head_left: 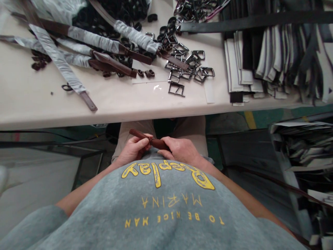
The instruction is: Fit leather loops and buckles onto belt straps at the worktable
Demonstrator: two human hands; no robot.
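Over my lap, both hands hold a brown leather belt strap (159,143). My left hand (135,148) pinches it between thumb and fingers, and a flat end sticks out past them toward the table. Something small and brown sits at the left fingertips, perhaps a belt loop; it is too small to be sure. My right hand (180,149) wraps round the strap a short way to the right, thumb underneath. The rest of the strap is hidden by the right hand and the grey shirt.
On the table (125,107) ahead lie plastic-wrapped brown belts (59,62), a heap of dark belt loops (125,12) and metal buckles (177,89). Black and white strips (260,62) are stacked at the right. A bin of dark scraps (307,146) stands at lower right.
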